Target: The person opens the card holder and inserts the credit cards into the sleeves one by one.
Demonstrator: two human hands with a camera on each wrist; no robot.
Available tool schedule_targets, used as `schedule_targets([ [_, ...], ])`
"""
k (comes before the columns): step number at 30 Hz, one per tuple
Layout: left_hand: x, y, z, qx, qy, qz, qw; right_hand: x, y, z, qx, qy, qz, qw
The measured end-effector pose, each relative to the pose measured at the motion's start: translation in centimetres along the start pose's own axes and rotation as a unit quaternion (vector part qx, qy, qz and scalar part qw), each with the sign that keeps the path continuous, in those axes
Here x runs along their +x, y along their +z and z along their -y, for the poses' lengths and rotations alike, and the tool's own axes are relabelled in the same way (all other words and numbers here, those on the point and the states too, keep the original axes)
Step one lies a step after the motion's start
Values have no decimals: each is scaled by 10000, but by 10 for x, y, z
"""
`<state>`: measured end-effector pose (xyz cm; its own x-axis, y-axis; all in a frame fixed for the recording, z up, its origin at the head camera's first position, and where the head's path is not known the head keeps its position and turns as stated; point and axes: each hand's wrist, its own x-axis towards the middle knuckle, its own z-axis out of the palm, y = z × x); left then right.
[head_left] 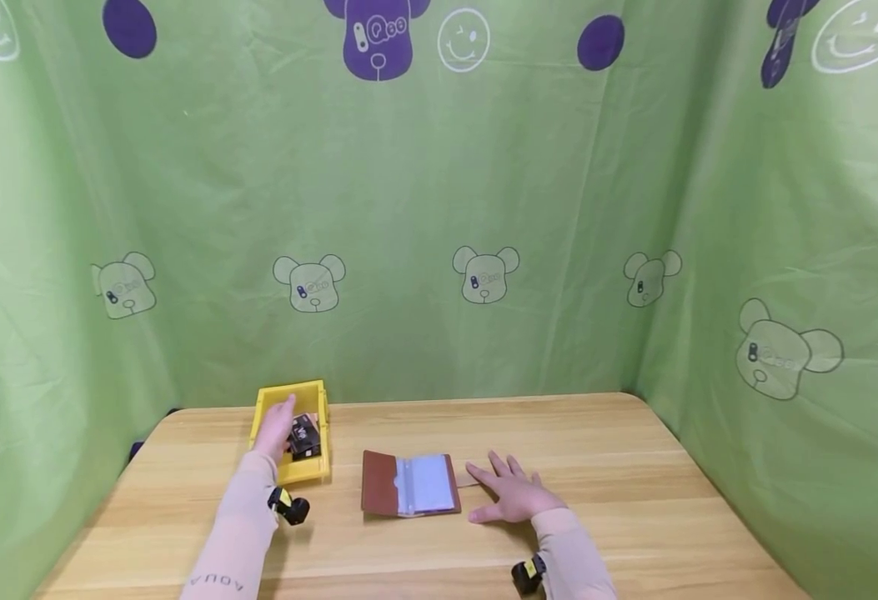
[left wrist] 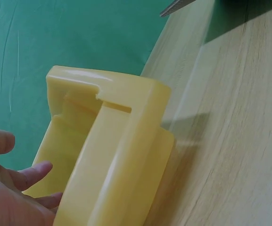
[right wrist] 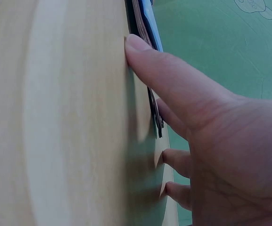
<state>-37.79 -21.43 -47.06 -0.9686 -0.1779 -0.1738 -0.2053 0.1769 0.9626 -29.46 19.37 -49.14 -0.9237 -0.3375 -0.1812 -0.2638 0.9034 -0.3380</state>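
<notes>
Left grip (head_left: 273, 429) loose, empty, in yellow bin (head_left: 303, 471), right grip (head_left: 517, 495) spread, empty, beside wallet (head_left: 408, 485), sleeve (head_left: 230, 537) reading "AQUA"

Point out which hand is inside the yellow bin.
The left hand: it reaches into the yellow bin, while the right hand is beside the open card holder.

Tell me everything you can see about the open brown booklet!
The booklet lies open on the wooden table. Its brown cover looks like leather, with the left flap bare. Bluish sleeves that look like clear plastic fill the middle and cover most of the right side. A thin strap sticks out from the right edge. The right hand is beside that edge, fingertips near the strap; whether they touch it is unclear.
</notes>
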Motion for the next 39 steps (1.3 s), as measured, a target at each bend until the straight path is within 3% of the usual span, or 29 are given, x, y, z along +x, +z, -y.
schedule_targets([
  [17, -5, 5, -3, 156, 105, -420, 9989, 0, 0, 1, 34, 50, 1, 10000],
  [21, -3, 6, -2, 343, 269, -579, 9974, -1, -1, 2, 45, 57, 5, 10000],
  [25, -3, 12, -3, 648, 589, -975, 9914, -1, -1, 1, 36, 61, -7, 10000],
  [29, -2, 15, -3, 1381, 1002, -1277, 9770, -1, -1, 2, 46, 75, -4, 10000],
  [32, -1, 15, -3, 1890, 1149, -1277, 9668, -2, -1, 2, 64, 60, 6, 10000],
  [35, 0, 14, -3, 2011, 1060, -1167, 9668, -2, -2, 3, 55, 47, 20, 10000],
  [39, 4, 11, -3, 1896, 844, -966, 9734, -3, -3, 3, 43, 17, 18, 10000],
])
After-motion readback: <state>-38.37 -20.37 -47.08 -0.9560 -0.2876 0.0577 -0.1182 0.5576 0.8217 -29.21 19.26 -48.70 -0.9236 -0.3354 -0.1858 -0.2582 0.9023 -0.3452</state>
